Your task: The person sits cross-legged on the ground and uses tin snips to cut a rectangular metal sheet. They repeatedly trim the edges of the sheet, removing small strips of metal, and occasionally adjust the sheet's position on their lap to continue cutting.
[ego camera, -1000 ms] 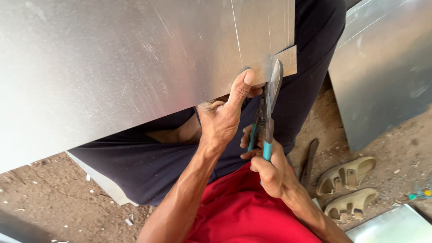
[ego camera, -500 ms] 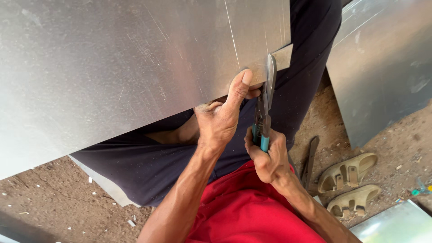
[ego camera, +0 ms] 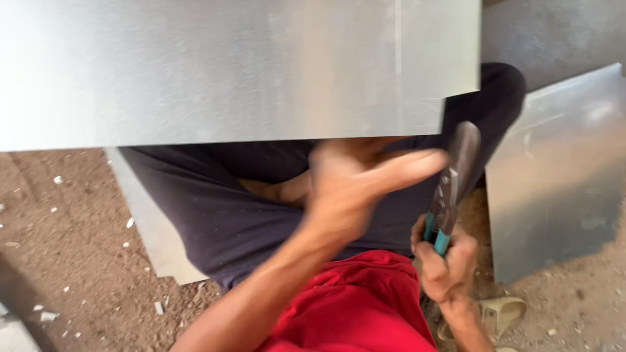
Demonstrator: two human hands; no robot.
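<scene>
A large bare metal sheet (ego camera: pixel 195 72) spans the top of the view, lying over my dark-trousered legs. My left hand (ego camera: pixel 352 189) is blurred with motion just under the sheet's lower edge, fingers stretched to the right; whether it grips the edge is unclear. My right hand (ego camera: pixel 447 267) is closed around the teal handles of tin snips (ego camera: pixel 453 176). Their dark blades point up toward the sheet's notched lower right corner, a little short of the metal.
A second metal sheet (ego camera: pixel 561 182) leans at the right. Another sheet piece (ego camera: pixel 153 228) sticks out from under my legs on the left. A beige sandal (ego camera: pixel 502 313) lies at the bottom right. The dirt ground (ego camera: pixel 59 221) is strewn with small metal offcuts.
The snips have come off the sheet's edge and dropped lower right. My left hand has let go of the corner and moves fast below the edge. The view has shifted.
</scene>
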